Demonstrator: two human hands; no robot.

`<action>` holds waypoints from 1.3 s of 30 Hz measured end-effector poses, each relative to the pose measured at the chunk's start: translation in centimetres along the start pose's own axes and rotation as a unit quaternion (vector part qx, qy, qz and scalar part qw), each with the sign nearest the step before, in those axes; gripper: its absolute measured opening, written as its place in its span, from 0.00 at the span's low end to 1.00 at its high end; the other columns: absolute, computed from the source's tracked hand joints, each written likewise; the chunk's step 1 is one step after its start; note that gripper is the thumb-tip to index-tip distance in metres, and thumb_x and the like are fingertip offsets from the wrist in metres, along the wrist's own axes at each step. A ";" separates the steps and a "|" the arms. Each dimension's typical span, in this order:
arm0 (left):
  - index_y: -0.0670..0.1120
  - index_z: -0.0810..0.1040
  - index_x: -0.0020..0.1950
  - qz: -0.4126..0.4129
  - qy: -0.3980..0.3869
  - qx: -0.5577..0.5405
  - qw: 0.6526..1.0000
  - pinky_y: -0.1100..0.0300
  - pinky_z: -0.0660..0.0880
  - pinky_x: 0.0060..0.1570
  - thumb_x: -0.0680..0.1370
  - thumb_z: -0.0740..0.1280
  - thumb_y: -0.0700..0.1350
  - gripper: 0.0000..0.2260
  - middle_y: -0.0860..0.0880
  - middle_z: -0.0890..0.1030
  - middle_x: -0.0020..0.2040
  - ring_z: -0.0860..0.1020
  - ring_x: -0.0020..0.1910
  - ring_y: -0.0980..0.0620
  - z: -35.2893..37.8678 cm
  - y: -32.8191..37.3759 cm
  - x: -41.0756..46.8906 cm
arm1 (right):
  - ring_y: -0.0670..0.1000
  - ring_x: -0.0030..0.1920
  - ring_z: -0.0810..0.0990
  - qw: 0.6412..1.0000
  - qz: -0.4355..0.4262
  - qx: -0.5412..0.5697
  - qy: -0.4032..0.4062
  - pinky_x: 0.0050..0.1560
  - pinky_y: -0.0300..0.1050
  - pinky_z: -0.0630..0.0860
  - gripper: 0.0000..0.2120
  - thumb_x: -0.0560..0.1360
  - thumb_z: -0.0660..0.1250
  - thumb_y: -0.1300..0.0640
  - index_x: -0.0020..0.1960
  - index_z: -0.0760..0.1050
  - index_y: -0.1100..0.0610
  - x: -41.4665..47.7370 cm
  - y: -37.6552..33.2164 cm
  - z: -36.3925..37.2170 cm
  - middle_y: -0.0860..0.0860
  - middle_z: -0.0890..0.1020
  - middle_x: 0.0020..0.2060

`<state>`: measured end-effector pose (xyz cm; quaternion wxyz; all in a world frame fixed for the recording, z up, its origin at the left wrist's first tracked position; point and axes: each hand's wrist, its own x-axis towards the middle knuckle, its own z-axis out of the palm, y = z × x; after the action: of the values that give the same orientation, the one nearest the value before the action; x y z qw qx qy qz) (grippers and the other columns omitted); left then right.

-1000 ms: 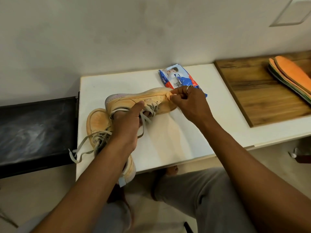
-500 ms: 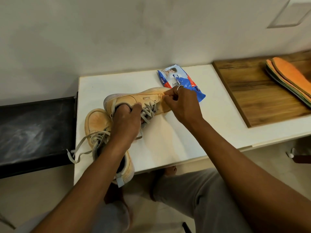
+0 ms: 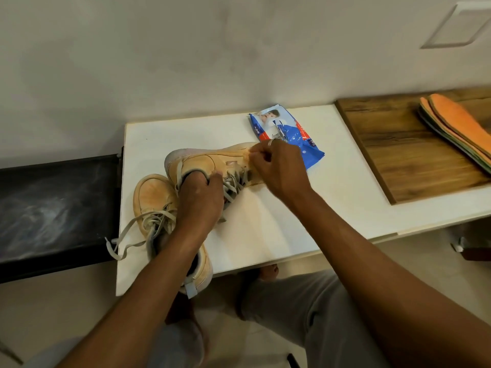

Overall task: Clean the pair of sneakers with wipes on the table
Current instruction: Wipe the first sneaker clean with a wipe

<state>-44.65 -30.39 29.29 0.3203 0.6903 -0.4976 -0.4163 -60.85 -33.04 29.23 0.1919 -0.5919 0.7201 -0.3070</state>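
Fingertips (image 3: 259, 158) of the right hand (image 3: 279, 171) are pinched round a small bunched wipe (image 3: 250, 154). It is tinted so like the shoe that its edges are hard to make out. They press it against the upturned side of the tan suede sneaker (image 3: 212, 160), which lies on its side across the white table (image 3: 265, 235).

Over the last second this pinch has slid a little way from the toe end toward the laces, so the stroke looks to be working along the side panel. The left hand (image 3: 199, 203) has changed its hold. Its thumb lay out over the shoe's side a second ago, and now its fingers (image 3: 210, 179) are curled into the collar opening, gripping the rim and bracing the shoe against the rubbing. That firmer hold suggests harder scrubbing.

The second tan sneaker (image 3: 151, 195) stands just beside the first, its heel overhanging the near table edge, and seems not yet attended to. A crumpled blue, white and red pack of wipes (image 3: 289, 134) lies just behind the right hand. Further right, a dark wooden board (image 3: 398, 160) carries stacked orange insoles (image 3: 457, 123).
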 end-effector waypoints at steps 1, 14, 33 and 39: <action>0.43 0.69 0.37 0.003 0.002 0.014 1.000 0.55 0.69 0.31 0.83 0.61 0.53 0.18 0.44 0.73 0.33 0.76 0.33 0.45 0.0 -0.1 0.0 | 0.45 0.43 0.79 1.000 -0.019 -0.002 -0.018 0.46 0.39 0.78 0.09 0.79 0.65 0.55 0.55 0.82 0.54 -0.2 -0.7 0.4 0.48 0.84 0.45; 0.42 0.72 0.46 0.041 0.004 0.073 0.997 0.66 0.67 0.27 0.84 0.59 0.49 0.13 0.48 0.74 0.37 0.75 0.33 0.51 0.1 -0.3 -0.1 | 0.48 0.48 0.79 0.991 -0.092 -0.081 -0.052 0.52 0.45 0.78 0.10 0.80 0.65 0.54 0.56 0.82 0.54 -0.4 -2.2 0.7 0.52 0.84 0.48; 0.44 0.82 0.53 -0.038 -0.032 -0.313 0.948 0.42 0.81 0.54 0.83 0.63 0.44 0.08 0.43 0.86 0.49 0.85 0.50 0.44 -0.5 0.4 1.2 | 0.47 0.35 0.77 0.998 -0.049 -0.008 0.034 0.38 0.51 0.79 0.05 0.74 0.67 0.51 0.40 0.77 0.51 -2.1 -1.4 -1.7 0.43 0.78 0.32; 0.40 0.78 0.59 -0.098 -0.103 -0.541 0.829 0.55 0.83 0.41 0.85 0.61 0.42 0.09 0.43 0.87 0.51 0.86 0.51 0.46 -1.6 1.4 1.4 | 0.46 0.42 0.79 0.984 -0.096 0.098 0.110 0.44 0.42 0.77 0.03 0.76 0.69 0.56 0.47 0.81 0.53 -2.7 -2.2 -2.5 0.44 0.83 0.40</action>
<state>-43.58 -32.05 30.83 0.5464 0.4050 -0.1529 -0.7170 -60.24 -30.08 32.29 0.1379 -0.5992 0.6432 -0.4563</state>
